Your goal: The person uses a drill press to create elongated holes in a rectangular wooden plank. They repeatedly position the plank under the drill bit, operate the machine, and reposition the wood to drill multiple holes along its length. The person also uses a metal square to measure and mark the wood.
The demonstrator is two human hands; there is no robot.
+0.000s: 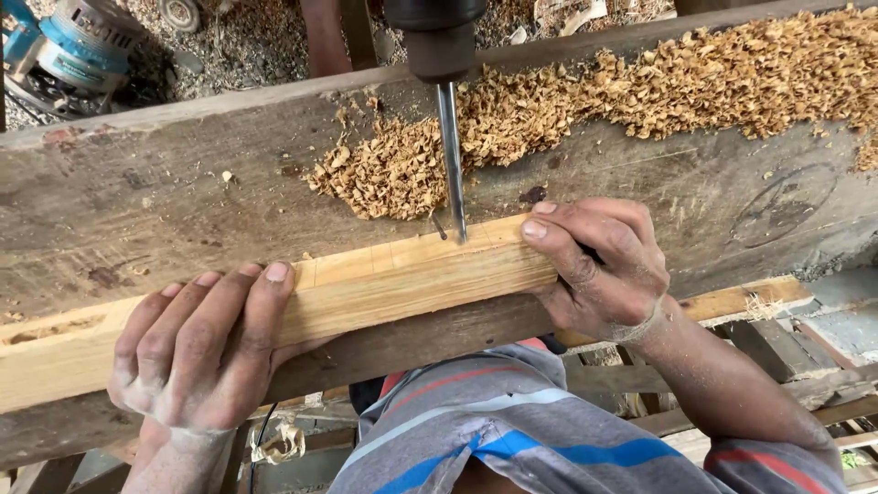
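Observation:
A pale wooden bar [384, 284] lies lengthwise on a worn grey wooden bench [165, 192]. My left hand [197, 352] wraps over the bar's near side toward its left end. My right hand [594, 265] grips the bar to the right of the middle, fingers curled over its top edge. A dark machine head [437, 37] hangs above, and its long metal bit [452, 155] comes down with the tip touching the top face of the bar between my hands. Pencil lines mark the bar near the bit.
A heap of tan wood chips [640, 91] spreads along the bench behind the bar. A blue and grey power tool [73, 50] lies on the sawdust-covered ground at the upper left. Wooden slats [759, 348] run below the bench at the right.

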